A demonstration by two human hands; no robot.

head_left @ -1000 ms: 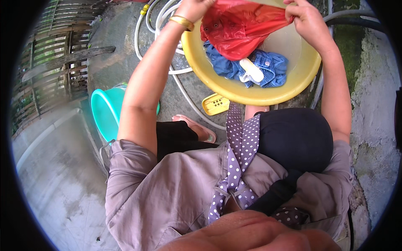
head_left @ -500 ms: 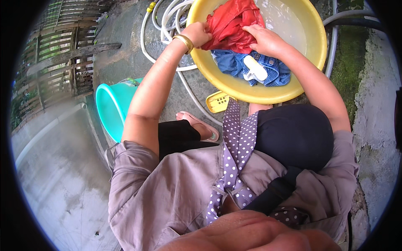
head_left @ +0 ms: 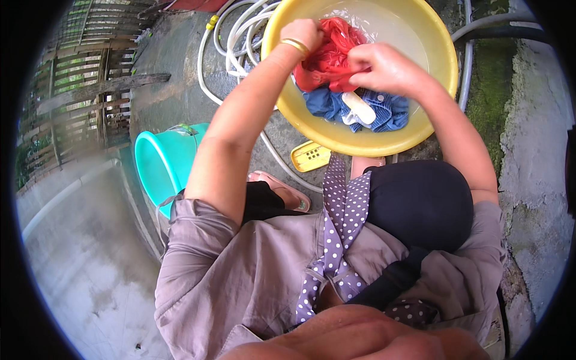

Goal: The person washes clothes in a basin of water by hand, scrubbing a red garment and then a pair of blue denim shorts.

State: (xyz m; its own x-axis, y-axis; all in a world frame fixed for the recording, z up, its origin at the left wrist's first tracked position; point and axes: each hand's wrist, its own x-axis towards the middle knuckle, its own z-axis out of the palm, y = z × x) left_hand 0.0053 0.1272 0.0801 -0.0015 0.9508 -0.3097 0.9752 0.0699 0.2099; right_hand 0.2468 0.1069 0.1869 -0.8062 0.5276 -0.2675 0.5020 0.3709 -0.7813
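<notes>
Bunched wet red cloth [head_left: 331,60] is stretched between my two hands over a yellow basin [head_left: 447,72] of cloudy water. My left hand [head_left: 303,36], below a gold bangle, is closed on the cloth's left side. Fingers and thumb of my right hand [head_left: 384,67] pinch its right edge; that hand is slightly blurred. Just below the red cloth lies a blue denim garment [head_left: 393,114], partly out of the water. On the denim rests a white oblong brush or block [head_left: 359,108]; its underside is hidden.
A yellow soap dish with holes [head_left: 310,157] lies on the ground by the basin's near rim. To the left stands a turquoise bucket [head_left: 153,174]. Coils of white hose [head_left: 237,42] lie beyond it. A mossy wall edge [head_left: 489,102] runs along the right.
My left hand has moved right and up, and my right hand has moved slightly right and down. The red cloth is more bunched and lower over the water, still held by both hands.
</notes>
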